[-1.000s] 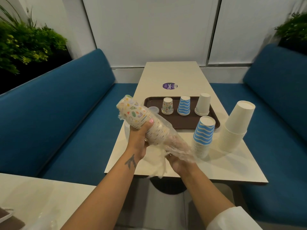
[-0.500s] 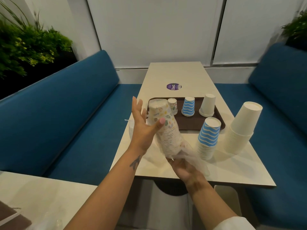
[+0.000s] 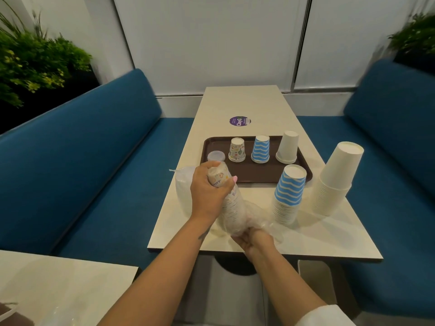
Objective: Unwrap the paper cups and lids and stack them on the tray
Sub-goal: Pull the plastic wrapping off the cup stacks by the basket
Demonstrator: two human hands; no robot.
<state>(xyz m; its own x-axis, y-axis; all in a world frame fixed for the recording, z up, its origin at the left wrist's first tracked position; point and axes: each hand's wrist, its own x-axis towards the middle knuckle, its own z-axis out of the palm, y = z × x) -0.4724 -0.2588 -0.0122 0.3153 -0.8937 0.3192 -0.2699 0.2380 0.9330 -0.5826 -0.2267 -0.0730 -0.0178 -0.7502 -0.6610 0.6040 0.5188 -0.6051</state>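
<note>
While the wrap is half off: the person holds a stack of printed cups (image 3: 227, 203) over the near edge of the counter (image 3: 247, 100), at about 6 o'clock from the tray (image 3: 255, 178).
Left hand: the left hand (image 3: 208, 192) grips the top of the stack, with its fingers (image 3: 231, 181) curled round the cups.
Right hand: the right hand (image 3: 253, 238) holds the bottom of the stack, where the clear plastic wrap (image 3: 260, 216) is bunched up. It seems to pinch the wrap, but the fingers are partly hidden, so that is not sure.
Slip risk: the wrap looks smooth, so the cups could slide out all at once and fall off the counter edge.
Squash risk: paper cups are soft, so a hard squeeze by the left hand could bend the top ones.
Bump risk: the blue striped stack (image 3: 289, 194) stands just beside the right hand, at about 3 o'clock, and the white stack (image 3: 335, 180) is past it. A quick tug on the wrap could swing an elbow or wrist into them and tip them.
Tray: a printed cup (image 3: 237, 149), a blue striped cup (image 3: 260, 149), a white cup (image 3: 287, 147) and a small lid (image 3: 216, 156) sit there upside down, well apart from the hands.
Lids: a wrapped pile of lids (image 3: 183, 191) lies at 9 o'clock of the left hand, close to the counter's left edge, and a push could knock it off.
</note>
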